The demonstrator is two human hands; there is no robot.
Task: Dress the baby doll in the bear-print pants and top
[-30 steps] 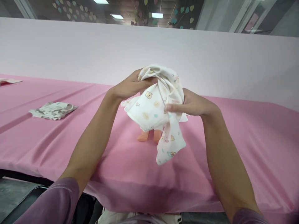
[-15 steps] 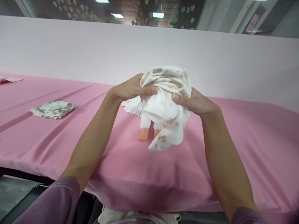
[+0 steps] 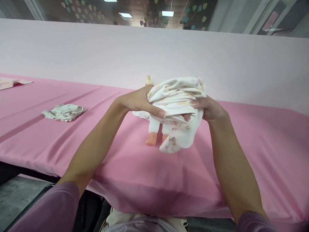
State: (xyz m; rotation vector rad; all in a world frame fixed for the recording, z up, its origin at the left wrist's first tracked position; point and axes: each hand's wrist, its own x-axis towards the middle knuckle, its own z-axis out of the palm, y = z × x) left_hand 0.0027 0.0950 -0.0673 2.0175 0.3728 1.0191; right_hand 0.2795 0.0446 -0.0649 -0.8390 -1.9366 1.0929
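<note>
A white baby garment (image 3: 178, 106) with small printed figures is bunched up between my two hands, held above the pink-covered table. My left hand (image 3: 142, 101) grips its left side, thumb on the front of the gathered cloth. On the right side, my right hand (image 3: 209, 108) pinches the fabric, and some fingers show through an opening in it. One loose part hangs down at the lower right. Behind the cloth lies a baby doll (image 3: 152, 137) in white clothing; its feet and lower legs show, while the garment hides the rest.
A folded pale patterned cloth (image 3: 64, 112) lies on the pink table cover (image 3: 116, 180) to the left. Farther left is a pink cloth (image 3: 12, 83). A yellowish pump bottle (image 3: 148, 80) stands behind my left hand. A white wall (image 3: 96, 51) rises behind the table.
The garment's upper part is lower and more gathered, and an opening now shows at its front. My right thumb has shifted outward to the right. The bottle top has come into view.
</note>
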